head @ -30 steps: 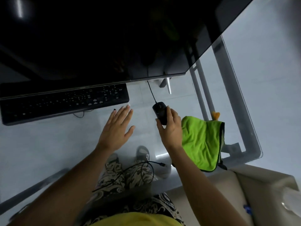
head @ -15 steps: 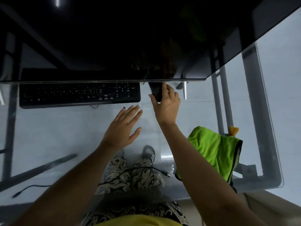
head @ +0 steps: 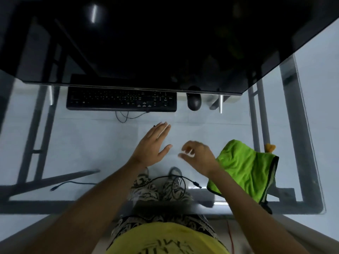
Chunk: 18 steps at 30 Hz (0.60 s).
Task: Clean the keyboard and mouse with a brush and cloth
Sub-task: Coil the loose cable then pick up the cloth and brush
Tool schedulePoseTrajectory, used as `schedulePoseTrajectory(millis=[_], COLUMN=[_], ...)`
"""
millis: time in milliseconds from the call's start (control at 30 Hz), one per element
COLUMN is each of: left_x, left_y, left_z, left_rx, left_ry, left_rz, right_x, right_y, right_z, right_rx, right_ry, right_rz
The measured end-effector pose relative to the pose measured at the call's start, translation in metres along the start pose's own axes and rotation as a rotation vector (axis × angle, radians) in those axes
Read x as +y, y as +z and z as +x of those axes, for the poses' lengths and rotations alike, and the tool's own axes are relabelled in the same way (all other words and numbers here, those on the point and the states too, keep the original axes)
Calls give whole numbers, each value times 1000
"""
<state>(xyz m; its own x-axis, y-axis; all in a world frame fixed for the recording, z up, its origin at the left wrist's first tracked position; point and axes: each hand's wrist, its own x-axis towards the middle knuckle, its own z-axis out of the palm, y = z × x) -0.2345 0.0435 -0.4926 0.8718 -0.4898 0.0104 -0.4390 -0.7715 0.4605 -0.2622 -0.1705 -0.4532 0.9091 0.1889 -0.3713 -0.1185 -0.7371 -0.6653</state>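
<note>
My left hand (head: 153, 144) lies flat and spread on the glass desk (head: 88, 143), fingers straight and pointing away from me, gripping nothing. My right hand (head: 199, 155) hangs just above the glass with the fingers loosely curled; it is blurred, but I see nothing in it, so I take it as empty.

The keyboard (head: 121, 99) sits at the far side of the desk, half tucked under the lower edge of the dark monitor (head: 165, 43), its long axis running left to right across my view. It lies ahead and to the left of both hands, and my left hand is the nearer one to it. The mouse (head: 193, 101) is just beside the keyboard's right end, apart from it, its long axis pointing away from me, almost straight ahead of my right hand and well apart from it.

The green cloth (head: 244, 167) lies crumpled on the glass at my right, touching or nearly touching the right wrist, so that hand is plainly the one to take it. A small orange tip (head: 270, 147) pokes out past the cloth's far edge; it may be the brush, but I cannot tell.

I judge the coming move to be a short reach to the right for the cloth, then forward to the mouse.

No containers are in view. A loose cable (head: 176, 179) shows below the glass.
</note>
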Motion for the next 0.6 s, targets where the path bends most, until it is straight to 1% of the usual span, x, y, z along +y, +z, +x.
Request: schedulePoseTrajectory(millis=[33, 67, 100, 233, 300, 333, 367, 400, 467, 533, 600], left_x=[1, -1, -3, -8, -7, -4, 1, 7, 25, 48, 64], left_y=[-3, -6, -8, -12, -14, -17, -20, -26, -45, -73, -103], left_z=[-9, -17, -24, -50, -59, -63, -65, -67, -67, -66, -64], left_rx=[-1, -2, 1, 12, 28, 39, 63, 96, 176, 253, 290], left_ry=[12, 16, 7, -83, -91, -97, -99, -104, -130, -141, -110], left_rz=[11, 22, 31, 32, 28, 15, 0, -23, -106, -227, -304], right_x=[-1, -3, -4, -10, -12, -14, -19, -26, -49, -82, -120], right_y=[5, 11, 17, 33, 37, 36, 32, 26, 7, -14, -35], right_z=[-12, -20, -26, -36, -38, -38, -38, -37, -33, -29, -24], right_rx=[-144, -234, -273, -319, -350, -365, -375, -373, -333, -233, -174], right_ry=[-37, -67, -100, -211, -235, -217, -176, -108, 45, 88, 139], right_rz=[-60, -143, -239, -526, -584, -583, -528, -416, -68, 230, 496])
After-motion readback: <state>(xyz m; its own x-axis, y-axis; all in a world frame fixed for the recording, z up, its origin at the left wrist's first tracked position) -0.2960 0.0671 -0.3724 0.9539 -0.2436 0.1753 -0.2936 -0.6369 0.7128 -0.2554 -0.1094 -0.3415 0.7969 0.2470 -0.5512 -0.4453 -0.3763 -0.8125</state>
